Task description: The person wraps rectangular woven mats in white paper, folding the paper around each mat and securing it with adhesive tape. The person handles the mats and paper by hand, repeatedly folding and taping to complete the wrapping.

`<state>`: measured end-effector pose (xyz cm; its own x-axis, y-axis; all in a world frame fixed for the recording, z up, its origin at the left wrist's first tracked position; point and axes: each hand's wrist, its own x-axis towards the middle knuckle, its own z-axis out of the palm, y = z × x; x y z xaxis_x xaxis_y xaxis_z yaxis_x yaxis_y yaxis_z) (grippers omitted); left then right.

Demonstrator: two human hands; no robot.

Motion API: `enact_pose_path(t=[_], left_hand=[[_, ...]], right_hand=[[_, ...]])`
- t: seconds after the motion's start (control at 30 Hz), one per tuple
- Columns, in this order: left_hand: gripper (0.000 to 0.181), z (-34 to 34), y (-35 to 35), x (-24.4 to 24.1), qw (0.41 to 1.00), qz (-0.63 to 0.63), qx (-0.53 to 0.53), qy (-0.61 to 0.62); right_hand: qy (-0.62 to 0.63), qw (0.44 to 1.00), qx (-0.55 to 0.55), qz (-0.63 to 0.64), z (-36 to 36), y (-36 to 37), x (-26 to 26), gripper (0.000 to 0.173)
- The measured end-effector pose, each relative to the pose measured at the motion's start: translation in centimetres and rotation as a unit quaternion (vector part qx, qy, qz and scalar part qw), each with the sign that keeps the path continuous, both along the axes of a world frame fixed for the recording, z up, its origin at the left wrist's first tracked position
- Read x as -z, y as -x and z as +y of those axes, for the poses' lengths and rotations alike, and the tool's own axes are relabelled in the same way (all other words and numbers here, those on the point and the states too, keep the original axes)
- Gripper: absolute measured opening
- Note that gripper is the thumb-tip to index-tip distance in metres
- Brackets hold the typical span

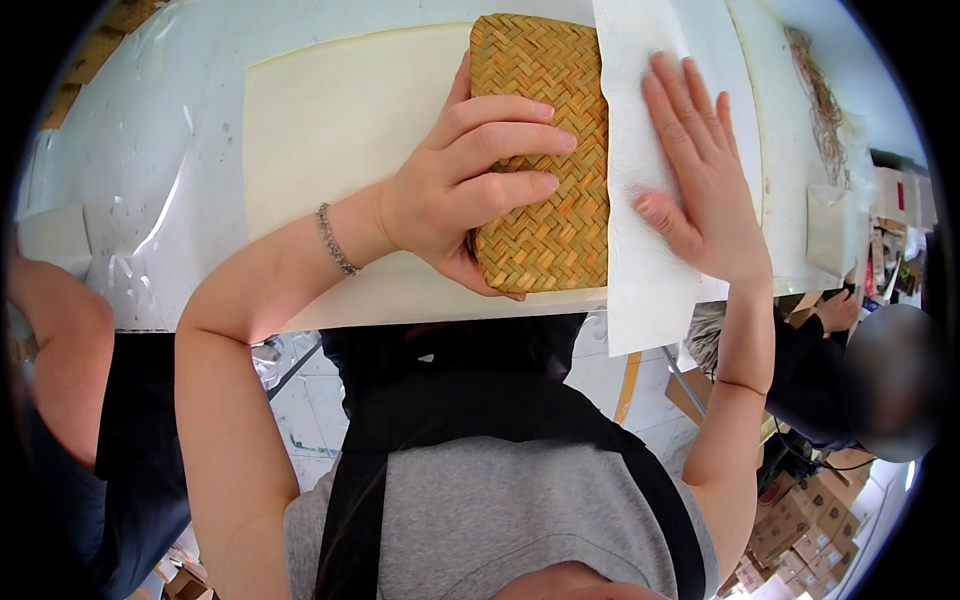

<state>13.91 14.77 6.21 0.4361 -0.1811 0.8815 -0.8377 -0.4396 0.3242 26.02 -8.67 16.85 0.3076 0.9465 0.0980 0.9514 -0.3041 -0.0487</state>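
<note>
A woven box or block of yellow-brown plaited strips [551, 247] lies lengthwise on the table before me. My left hand [480, 165] grips it from its left side, three fingers over the top and the thumb at the near left edge. Along its right side runs a white sheet of thin paper or cloth [645, 300], whose near end hangs over the table edge. My right hand [690, 165] lies palm down on this sheet, fingers stretched and slightly apart, holding nothing. Beneath the woven piece and to its left is a cream sheet [337, 112].
The white table [172, 247] ends just before my body. A bundle of string [821, 105] and a pale packet [826, 232] lie at the right. One person's arm [67, 337] is at the far left; another person [817, 375] is at the right, near stacked cardboard boxes [802, 525].
</note>
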Motion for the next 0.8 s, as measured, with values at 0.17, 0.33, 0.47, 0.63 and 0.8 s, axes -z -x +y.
enact_pose_path(t=[0.17, 0.33, 0.47, 0.63, 0.8], left_hand=[[0.068, -0.2, -0.1, 0.2, 1.0, -0.013, -0.001, 0.008], [0.076, -0.3, -0.6, 0.1, 1.0, -0.016, -0.008, -0.009], [0.091, 0.7, 2.4, -2.1, 0.986, 0.113, -0.06, -0.107], [0.088, 8.1, 5.9, -8.5, 0.887, 0.369, -0.262, -0.093], [0.044, 12.2, 11.8, -6.8, 0.633, 0.603, -0.422, 0.24]], right_hand=[[0.02, 0.999, -0.045, -0.009, 1.3, 1.8, -0.3, 0.09], [0.021, 0.998, -0.057, -0.02, 1.3, 1.5, -0.5, 0.086], [0.02, 0.997, -0.065, -0.038, 1.0, 1.1, 0.2, 0.084], [0.008, 0.995, -0.068, -0.066, 1.3, 1.3, 0.7, 0.082], [-0.013, 0.994, -0.082, -0.073, 1.1, 1.0, 0.9, 0.079]])
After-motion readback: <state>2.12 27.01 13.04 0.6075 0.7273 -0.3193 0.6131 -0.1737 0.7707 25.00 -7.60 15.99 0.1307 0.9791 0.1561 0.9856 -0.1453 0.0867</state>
